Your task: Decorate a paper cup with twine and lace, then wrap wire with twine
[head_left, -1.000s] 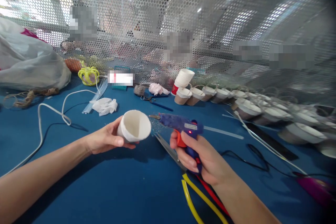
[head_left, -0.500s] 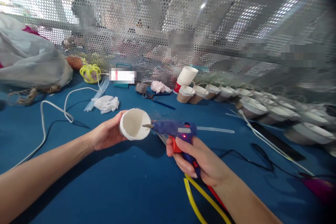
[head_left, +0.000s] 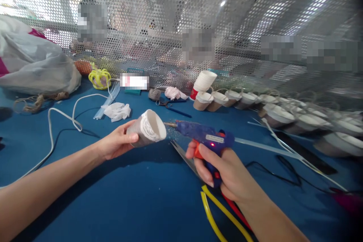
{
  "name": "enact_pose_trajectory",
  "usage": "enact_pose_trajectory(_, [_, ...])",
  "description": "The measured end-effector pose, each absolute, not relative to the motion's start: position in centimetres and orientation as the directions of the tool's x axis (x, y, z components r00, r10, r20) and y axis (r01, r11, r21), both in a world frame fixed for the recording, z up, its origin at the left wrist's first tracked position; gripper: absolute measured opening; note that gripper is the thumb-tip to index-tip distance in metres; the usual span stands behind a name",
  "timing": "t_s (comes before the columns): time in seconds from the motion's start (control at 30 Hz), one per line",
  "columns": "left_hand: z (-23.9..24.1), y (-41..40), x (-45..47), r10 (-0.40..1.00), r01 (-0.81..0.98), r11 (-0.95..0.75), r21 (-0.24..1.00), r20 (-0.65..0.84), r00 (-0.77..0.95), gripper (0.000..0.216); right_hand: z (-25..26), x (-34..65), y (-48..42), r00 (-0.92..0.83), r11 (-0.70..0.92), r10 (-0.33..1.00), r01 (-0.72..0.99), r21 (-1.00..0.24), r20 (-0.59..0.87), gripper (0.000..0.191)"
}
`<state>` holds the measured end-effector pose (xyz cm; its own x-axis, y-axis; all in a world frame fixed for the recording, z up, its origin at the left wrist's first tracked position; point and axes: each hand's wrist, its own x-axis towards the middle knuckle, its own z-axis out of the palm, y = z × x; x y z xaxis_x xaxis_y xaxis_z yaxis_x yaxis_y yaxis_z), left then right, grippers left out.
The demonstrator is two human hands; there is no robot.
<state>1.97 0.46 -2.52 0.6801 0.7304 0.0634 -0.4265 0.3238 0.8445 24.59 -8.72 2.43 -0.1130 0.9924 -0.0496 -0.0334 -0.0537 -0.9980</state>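
Observation:
My left hand is wrapped round a paper cup with white lacy trim below its rim. The cup is tilted, its mouth turned to the right. In my right hand is a blue hot glue gun with an orange trigger and a lit red light. A clear glue stick sticks out of its back. The metal nozzle points left, just beside the cup's rim; whether it touches I cannot tell. Scissors with metal blades lie under the glue gun, partly hidden by my right hand.
Several covered cups with handles line the right side. A stack of white cups stands at the back, near pliers and yarn. White plastic, a white cable and a large bag are left. Perforated metal closes the back.
The cup has turned in my left hand, so its trimmed side now shows instead of its inside. The glue gun has drawn back to the right, its nozzle leaving the cup's mouth.

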Motion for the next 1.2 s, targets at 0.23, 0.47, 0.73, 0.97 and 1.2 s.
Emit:
enact_pose_trajectory(0.23, [-2.8, 0.3, 2.1, 0.827, -0.266, 0.054, 0.963, 0.106, 0.552, 0.066, 2.3, 25.0, -8.4, -0.106, -0.018, 0.994, 0.031, -0.999, -0.021, 0.023])
enact_pose_trajectory(0.47, [-2.2, -0.2, 2.4, 0.858, -0.152, -0.096, 0.984, 0.159, 0.488, 0.069, 2.0, 25.5, -8.2, -0.139, -0.04, 0.989, 0.118, -0.992, -0.056, 0.028])
enact_pose_trajectory(0.73, [-2.4, -0.3, 2.5, 0.87, -0.085, -0.086, 0.993, 0.117, 0.478, 0.072, 1.7, 25.1, -8.4, -0.216, -0.101, 0.969, 0.087, -0.991, -0.118, 0.025])
enact_pose_trajectory(0.97, [-2.5, -0.5, 2.7, 0.868, 0.043, -0.049, 0.998, 0.021, 0.496, 0.076, 2.0, 24.0, -8.7, -0.118, -0.098, 0.987, 0.117, -0.988, -0.112, 0.026])
enact_pose_trajectory(1.2, [-2.2, -0.9, 2.8, 0.871, 0.1, -0.185, 0.978, 0.116, 0.478, 0.068, 1.8, 23.6, -8.8, -0.09, -0.12, 0.987, 0.148, -0.982, -0.134, 0.03])
